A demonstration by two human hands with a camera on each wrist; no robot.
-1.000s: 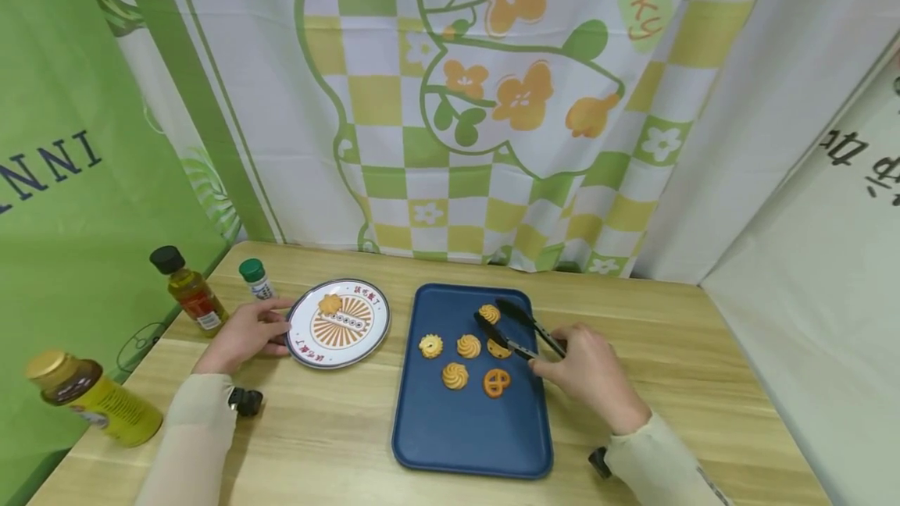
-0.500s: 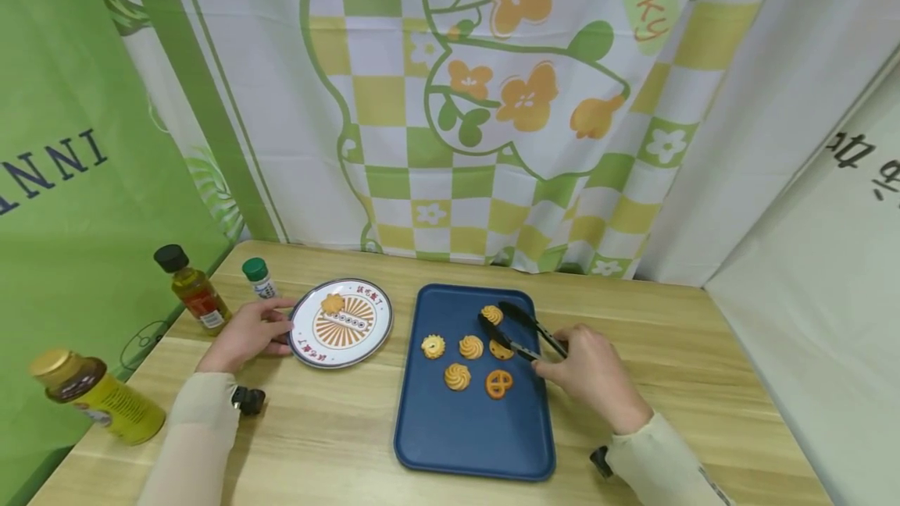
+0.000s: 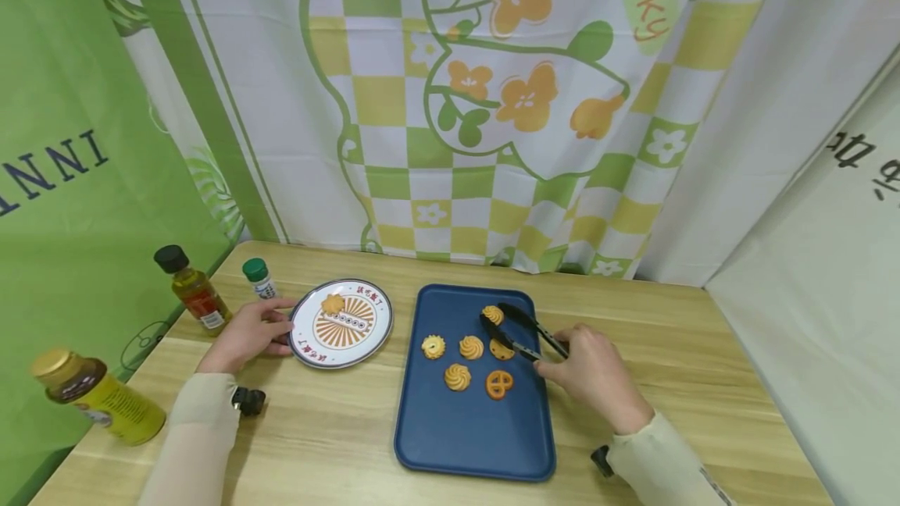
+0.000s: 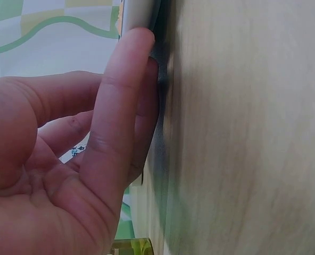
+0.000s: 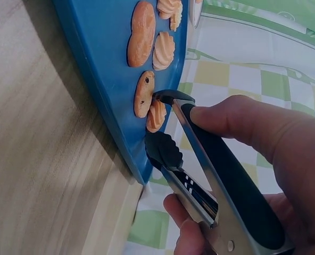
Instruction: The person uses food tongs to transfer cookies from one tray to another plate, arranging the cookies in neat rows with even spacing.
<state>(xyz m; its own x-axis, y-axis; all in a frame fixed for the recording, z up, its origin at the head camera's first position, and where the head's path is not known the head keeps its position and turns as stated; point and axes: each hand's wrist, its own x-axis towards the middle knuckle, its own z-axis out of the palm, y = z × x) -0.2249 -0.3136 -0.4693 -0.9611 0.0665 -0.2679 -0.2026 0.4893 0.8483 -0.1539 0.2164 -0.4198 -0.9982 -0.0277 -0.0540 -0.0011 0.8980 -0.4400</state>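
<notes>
Compared with half a second ago, the right hand [image 3: 591, 369] and left hand [image 3: 249, 334] are staying almost in place. The right fingers and thumb are gripping tongs [image 5: 232, 175], whose parted tips are flanking a swirled cookie [image 3: 492, 314] near the far end of the tray [image 3: 471, 436], beyond the fingertips. The left fingers, loosely extended, are touching the rim of the plate [image 3: 376, 334].
</notes>
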